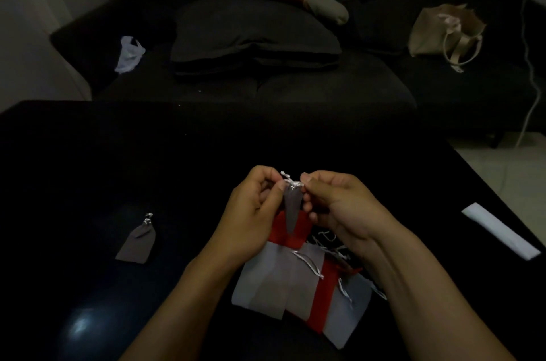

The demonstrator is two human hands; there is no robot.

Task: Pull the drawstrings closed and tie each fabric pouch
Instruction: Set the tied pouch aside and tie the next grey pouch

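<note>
On the black table (118, 154), well to the left of the person's hands, a gray pouch (137, 241) lies flat with its neck gathered and its silver cord (147, 218) knotted at the top. Moving right, the left hand (251, 207) is raised above the table, its thumb and fingers curled and pinching the cord of a second gray pouch (291, 207), which hangs narrow and upright between the two hands with its neck cinched. The white drawstring (291, 180) bunches in a small tangle at the top of that pouch, right where the fingertips meet. The right hand (334, 204) sits just beside it, fingers curled in and pinching the other side of the same string. Beneath both wrists lies a loose pile of pouches (295, 281), gray and red pieces overlapping, with thin silver cords trailing across them. Farther right, near the table's edge, rests a white strip (499, 230). Beyond the table stands a dark sofa (295, 89), with a beige bag (446, 31) on its right end.
</note>
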